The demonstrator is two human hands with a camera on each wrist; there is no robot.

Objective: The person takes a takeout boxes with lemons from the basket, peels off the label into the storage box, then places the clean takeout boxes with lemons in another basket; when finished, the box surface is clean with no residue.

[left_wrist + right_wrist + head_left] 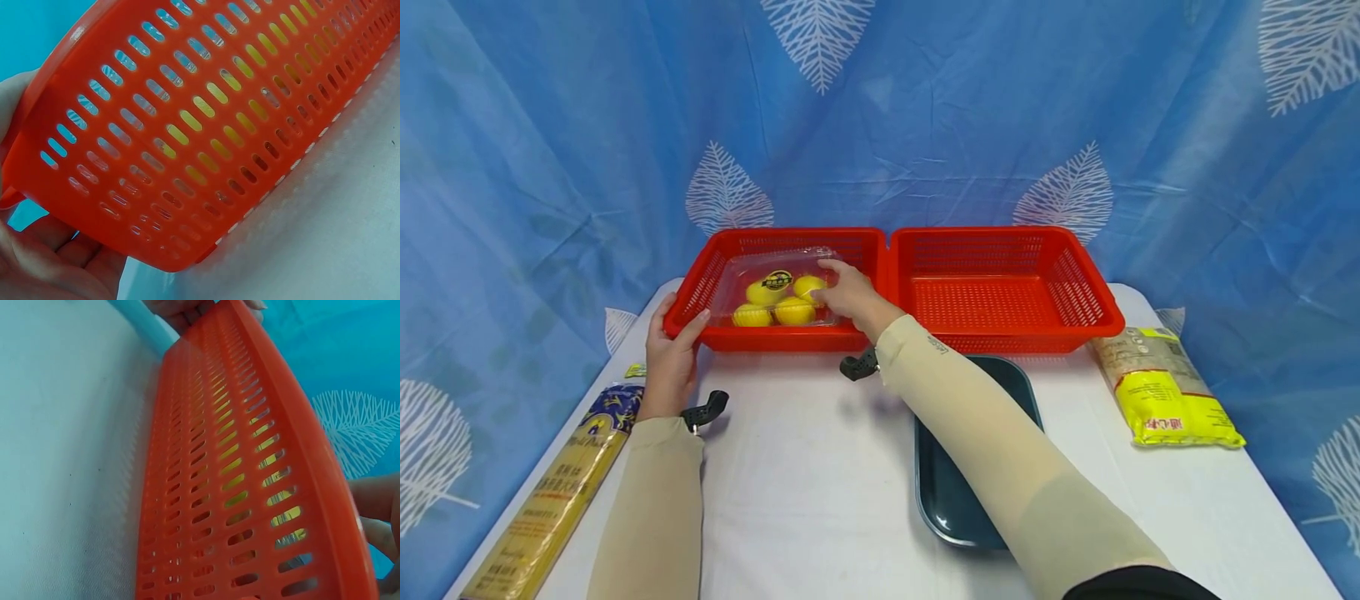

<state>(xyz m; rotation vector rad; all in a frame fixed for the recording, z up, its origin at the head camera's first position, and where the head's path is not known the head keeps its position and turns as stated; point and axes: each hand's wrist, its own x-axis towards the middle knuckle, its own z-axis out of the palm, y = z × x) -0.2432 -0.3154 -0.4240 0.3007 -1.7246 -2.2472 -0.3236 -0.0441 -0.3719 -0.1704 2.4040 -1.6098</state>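
Observation:
In the head view, my left hand point(672, 367) grips the front left corner of the left red basket point(775, 342), thumb over its rim. The left wrist view shows fingers point(69, 256) curled beneath that rim. Inside this basket lies a clear plastic box point(737, 279) with a dark label, holding several yellow fruits point(794, 311). My right hand point(853, 296) reaches over the front rim, its extended fingers and thumb spread on the box's right end. In the right wrist view, the basket wall hides part of the right fingers point(378, 506).
Right beside it stands a second red basket point(985, 296). A dark tray point(940, 492) lies in front, partly under my right forearm. A yellow pasta bag point(1168, 392) is at the right edge, a long noodle pack point(557, 492) at the left. A patterned blue cloth point(925, 108) hangs behind.

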